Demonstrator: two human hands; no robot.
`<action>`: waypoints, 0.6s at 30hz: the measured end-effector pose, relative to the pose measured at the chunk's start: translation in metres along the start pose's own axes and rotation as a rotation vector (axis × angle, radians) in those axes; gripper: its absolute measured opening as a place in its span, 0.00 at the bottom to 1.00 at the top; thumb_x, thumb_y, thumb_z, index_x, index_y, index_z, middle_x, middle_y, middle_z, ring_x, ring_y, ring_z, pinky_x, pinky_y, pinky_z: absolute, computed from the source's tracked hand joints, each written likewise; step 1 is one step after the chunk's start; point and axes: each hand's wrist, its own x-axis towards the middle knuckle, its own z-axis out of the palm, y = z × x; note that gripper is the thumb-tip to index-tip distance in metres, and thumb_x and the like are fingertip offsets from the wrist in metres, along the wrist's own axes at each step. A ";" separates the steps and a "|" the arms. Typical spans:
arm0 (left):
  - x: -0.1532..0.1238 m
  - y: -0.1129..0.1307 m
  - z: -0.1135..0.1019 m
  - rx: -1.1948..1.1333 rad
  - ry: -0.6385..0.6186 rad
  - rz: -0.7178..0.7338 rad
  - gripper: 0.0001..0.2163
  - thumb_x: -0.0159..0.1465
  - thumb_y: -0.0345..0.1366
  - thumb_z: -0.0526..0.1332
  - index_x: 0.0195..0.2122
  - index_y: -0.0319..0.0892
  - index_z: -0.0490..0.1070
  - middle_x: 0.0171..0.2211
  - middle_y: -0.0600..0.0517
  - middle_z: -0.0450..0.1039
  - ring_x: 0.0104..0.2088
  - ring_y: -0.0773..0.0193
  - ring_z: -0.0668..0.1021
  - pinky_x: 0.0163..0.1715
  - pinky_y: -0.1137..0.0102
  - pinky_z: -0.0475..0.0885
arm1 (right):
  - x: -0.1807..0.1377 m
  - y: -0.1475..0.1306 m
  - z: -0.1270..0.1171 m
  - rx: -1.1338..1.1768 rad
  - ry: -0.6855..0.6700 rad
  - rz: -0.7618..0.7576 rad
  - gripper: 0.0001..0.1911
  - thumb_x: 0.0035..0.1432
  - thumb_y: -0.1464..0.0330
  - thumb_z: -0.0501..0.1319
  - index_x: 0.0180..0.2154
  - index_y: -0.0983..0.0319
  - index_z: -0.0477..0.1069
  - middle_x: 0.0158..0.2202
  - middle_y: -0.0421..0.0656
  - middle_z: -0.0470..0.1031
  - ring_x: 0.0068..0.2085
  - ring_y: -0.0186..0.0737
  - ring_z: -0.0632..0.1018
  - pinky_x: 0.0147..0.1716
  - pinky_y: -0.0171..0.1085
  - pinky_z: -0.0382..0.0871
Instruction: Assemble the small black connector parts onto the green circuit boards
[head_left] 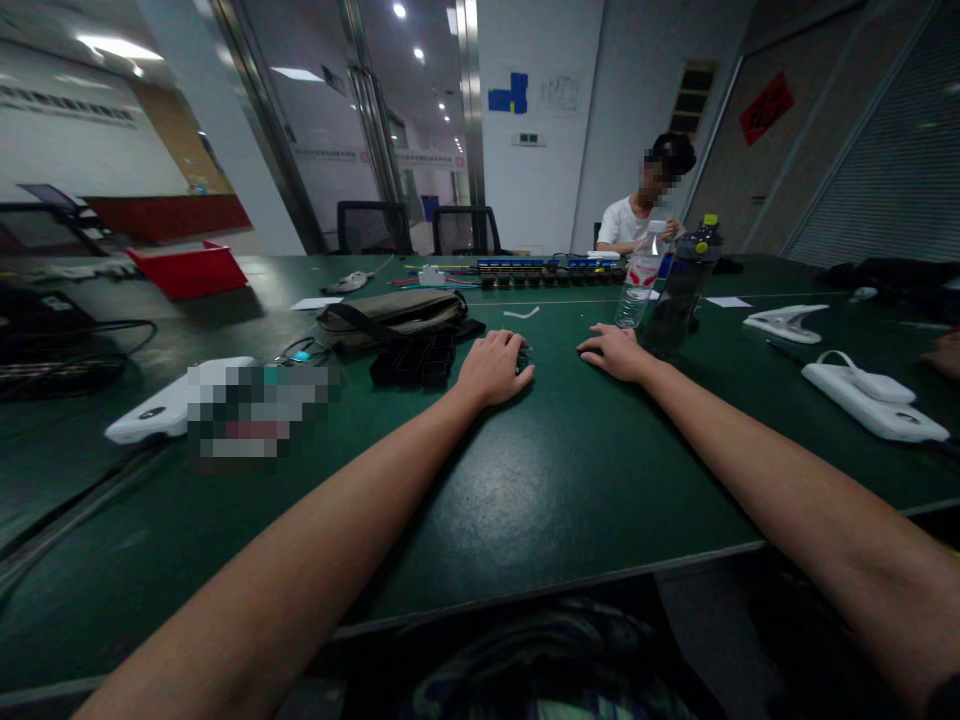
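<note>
My left hand (492,368) rests on the green table, its fingers curled over a small dark object (521,361) that shows between forefinger and thumb. Most of that object is hidden, so its kind is unclear. To the left of this hand are a black compartment box (416,362) and a grey-brown bag (397,318) with a dark strap. My right hand (616,354) lies on the table with its fingers stretched out and apart, holding nothing visible. Close behind it stand a clear water bottle (637,285) with a red label and a dark drinking bottle (681,295).
Across the table (510,500) sits a person (626,220) in white, behind a row of black and blue parts (551,272). White devices lie left (161,405) and right (874,400). A white stand-like piece (787,322) and a red box (191,272) are farther back.
</note>
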 end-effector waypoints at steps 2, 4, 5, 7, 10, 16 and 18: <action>0.000 0.001 -0.001 0.007 -0.012 -0.017 0.21 0.65 0.47 0.54 0.54 0.39 0.67 0.54 0.41 0.69 0.55 0.49 0.70 0.53 0.57 0.67 | -0.001 0.009 0.000 -0.004 0.008 0.028 0.17 0.67 0.63 0.55 0.52 0.55 0.76 0.61 0.53 0.68 0.64 0.57 0.64 0.57 0.56 0.57; -0.001 0.001 -0.002 0.007 -0.021 -0.055 0.23 0.64 0.48 0.55 0.55 0.39 0.66 0.54 0.40 0.68 0.55 0.48 0.70 0.52 0.57 0.68 | -0.001 0.013 0.000 0.000 0.016 0.048 0.16 0.66 0.65 0.55 0.51 0.56 0.77 0.59 0.52 0.70 0.62 0.55 0.67 0.56 0.54 0.59; -0.002 0.000 -0.002 0.004 -0.025 -0.080 0.24 0.63 0.48 0.56 0.56 0.40 0.65 0.55 0.40 0.68 0.55 0.47 0.70 0.51 0.56 0.69 | -0.001 0.015 0.000 0.006 0.018 0.059 0.16 0.66 0.66 0.54 0.50 0.57 0.77 0.58 0.52 0.71 0.61 0.55 0.68 0.55 0.54 0.61; -0.003 0.000 -0.004 -0.011 -0.037 -0.125 0.27 0.60 0.49 0.58 0.58 0.41 0.63 0.56 0.40 0.66 0.55 0.45 0.69 0.49 0.54 0.71 | -0.002 0.016 0.000 0.020 0.023 0.094 0.15 0.65 0.67 0.54 0.49 0.57 0.77 0.56 0.51 0.73 0.58 0.54 0.70 0.54 0.52 0.63; -0.005 -0.002 -0.006 -0.066 -0.084 -0.178 0.29 0.58 0.47 0.59 0.60 0.44 0.61 0.59 0.40 0.62 0.56 0.43 0.69 0.48 0.53 0.73 | -0.001 0.016 -0.001 0.030 0.027 0.159 0.15 0.64 0.66 0.55 0.48 0.59 0.77 0.52 0.52 0.75 0.55 0.54 0.72 0.52 0.52 0.65; -0.002 -0.008 -0.001 -0.201 -0.108 -0.244 0.28 0.56 0.37 0.60 0.59 0.45 0.61 0.60 0.41 0.60 0.56 0.46 0.71 0.54 0.55 0.72 | 0.000 0.015 -0.001 0.036 0.037 0.191 0.15 0.63 0.67 0.56 0.47 0.60 0.76 0.50 0.53 0.75 0.53 0.54 0.73 0.51 0.52 0.66; 0.001 -0.012 0.003 -0.246 -0.078 -0.250 0.28 0.55 0.37 0.60 0.59 0.43 0.61 0.61 0.40 0.59 0.57 0.46 0.72 0.57 0.55 0.70 | 0.001 0.014 -0.001 0.039 0.040 0.199 0.15 0.63 0.67 0.56 0.47 0.60 0.76 0.50 0.53 0.75 0.53 0.54 0.73 0.52 0.53 0.66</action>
